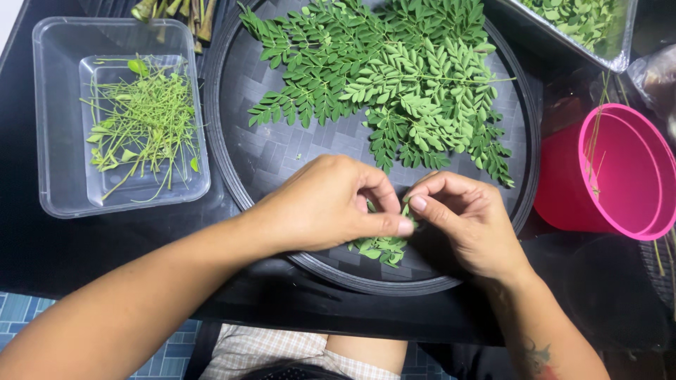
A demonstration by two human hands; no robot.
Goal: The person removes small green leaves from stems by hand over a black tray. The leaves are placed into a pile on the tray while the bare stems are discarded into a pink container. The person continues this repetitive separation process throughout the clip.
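Pinching a small leafy sprig (403, 211) between them, the left hand (327, 204) and right hand (465, 218) meet with fingertips closed on it over the round dark woven tray (282, 158), above a heap of plucked leaflets (380, 248); its axis is hidden. Clear rectangular tub of bare stems (144, 116) far left, pink bucket (620, 172) right

A single head-worn camera looks almost straight down, close over the dark desk (42, 253); the round woven tray (282, 162) fills the middle, forearms entering from the bottom edge.
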